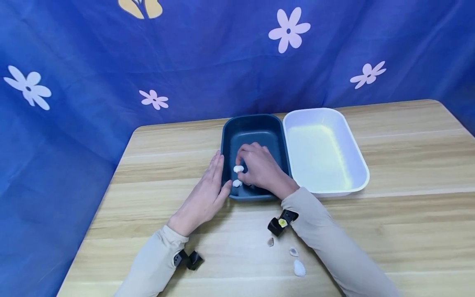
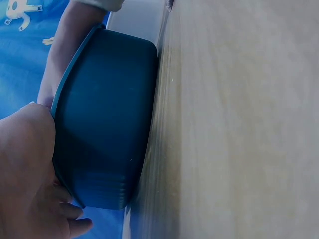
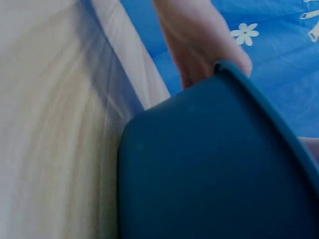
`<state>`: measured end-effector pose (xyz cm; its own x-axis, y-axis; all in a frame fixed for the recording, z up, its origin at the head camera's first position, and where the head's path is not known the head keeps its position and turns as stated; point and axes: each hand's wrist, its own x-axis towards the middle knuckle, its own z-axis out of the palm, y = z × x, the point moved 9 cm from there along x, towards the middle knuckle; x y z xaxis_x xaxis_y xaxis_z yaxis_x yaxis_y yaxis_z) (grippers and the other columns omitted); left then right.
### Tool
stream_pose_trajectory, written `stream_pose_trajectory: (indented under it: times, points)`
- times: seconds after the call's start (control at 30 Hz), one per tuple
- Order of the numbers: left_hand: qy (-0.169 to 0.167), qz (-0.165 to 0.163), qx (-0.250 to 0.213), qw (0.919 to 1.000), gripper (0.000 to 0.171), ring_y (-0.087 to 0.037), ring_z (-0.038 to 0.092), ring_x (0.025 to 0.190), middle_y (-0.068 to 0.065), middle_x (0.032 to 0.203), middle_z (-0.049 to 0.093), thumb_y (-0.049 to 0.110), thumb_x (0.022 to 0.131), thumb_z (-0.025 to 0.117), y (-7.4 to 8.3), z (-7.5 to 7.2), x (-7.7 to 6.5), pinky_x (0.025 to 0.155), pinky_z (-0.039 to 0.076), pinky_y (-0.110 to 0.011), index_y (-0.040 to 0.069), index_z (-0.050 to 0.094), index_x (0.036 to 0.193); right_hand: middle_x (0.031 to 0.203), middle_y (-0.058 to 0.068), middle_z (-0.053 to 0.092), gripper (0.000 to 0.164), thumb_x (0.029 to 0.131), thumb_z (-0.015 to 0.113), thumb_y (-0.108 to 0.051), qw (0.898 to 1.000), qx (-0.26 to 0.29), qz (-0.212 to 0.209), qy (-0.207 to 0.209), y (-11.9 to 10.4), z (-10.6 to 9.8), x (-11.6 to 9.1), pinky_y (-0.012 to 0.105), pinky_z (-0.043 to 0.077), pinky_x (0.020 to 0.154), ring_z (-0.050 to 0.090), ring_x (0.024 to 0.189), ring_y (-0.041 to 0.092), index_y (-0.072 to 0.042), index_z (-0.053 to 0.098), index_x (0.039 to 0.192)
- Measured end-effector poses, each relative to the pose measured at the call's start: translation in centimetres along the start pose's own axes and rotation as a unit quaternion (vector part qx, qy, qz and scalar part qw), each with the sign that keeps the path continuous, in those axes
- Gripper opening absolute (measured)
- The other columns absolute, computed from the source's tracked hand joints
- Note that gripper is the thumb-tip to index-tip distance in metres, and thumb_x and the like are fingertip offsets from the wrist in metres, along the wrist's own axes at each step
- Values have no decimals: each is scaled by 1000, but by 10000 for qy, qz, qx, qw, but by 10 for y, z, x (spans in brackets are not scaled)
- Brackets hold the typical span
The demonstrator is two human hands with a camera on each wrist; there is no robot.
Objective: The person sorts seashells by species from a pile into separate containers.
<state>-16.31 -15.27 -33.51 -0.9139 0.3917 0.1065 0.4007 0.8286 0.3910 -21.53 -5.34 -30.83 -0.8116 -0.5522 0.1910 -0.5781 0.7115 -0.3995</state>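
My right hand [image 1: 259,167] reaches into a dark blue plastic bin [image 1: 256,119]. Its thumb and index finger pinch a small white lumpy piece, likely a shell [image 1: 238,168], low over the bin's floor. A second white piece [image 1: 237,183] lies just below it, near the left thumb. With straight fingers, my left hand [image 1: 205,194] rests along the bin's left rim. The left wrist view shows the bin's outer wall [image 2: 104,114] beside the left hand [image 2: 25,164]. In the right wrist view the bin wall [image 3: 209,169] hides most of the right hand.
Touching the blue bin's right side is a white bin [image 1: 363,181]. On the wooden table [image 1: 148,173] near the right forearm lie a white shell [image 1: 299,268], a small grey shell [image 1: 293,251] and a small brown one [image 1: 270,242]. A blue flowered curtain [image 1: 215,62] hangs behind.
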Motion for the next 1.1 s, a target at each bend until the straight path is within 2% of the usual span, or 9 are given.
stream_pose_trajectory:
  times: [0.2,0.4,0.67,0.87,1.1]
  points:
    - [-37,-25,-16,10000,66,-21,3,147,-15,161,0,29,104,37,1,0,-2,118,17,-43,-2,7,153,107,0,62,13,77,73,-19,9983,-209,78,-545,1,13,9,42,43,87,51,103,24,-12,68,88]
    - [33,21,-16,10000,65,-21,3,147,-15,161,-1,26,104,38,2,-2,-2,118,16,-43,-4,8,153,106,1,62,14,79,74,-19,9980,-341,116,-523,2,16,11,39,44,82,52,99,24,-12,68,89]
    - [-15,-19,37,10000,65,-21,2,147,-16,161,0,26,104,39,0,0,-2,118,17,-43,-3,7,153,108,4,61,21,82,74,-20,9963,-384,223,-736,6,25,8,41,45,85,51,99,25,-11,70,100]
    - [33,35,37,10000,66,-23,4,147,-17,161,2,29,104,37,-1,1,-2,117,17,-44,-3,7,153,110,3,62,19,84,71,-15,9989,-300,83,-350,4,14,4,41,45,87,52,103,26,-11,71,102]
    - [128,121,87,9998,66,-24,5,147,-19,160,4,31,104,35,2,-2,-3,117,18,-45,-5,9,152,108,6,65,15,84,73,-12,9974,202,-549,414,-9,-26,-20,40,46,94,56,105,26,-8,72,99]
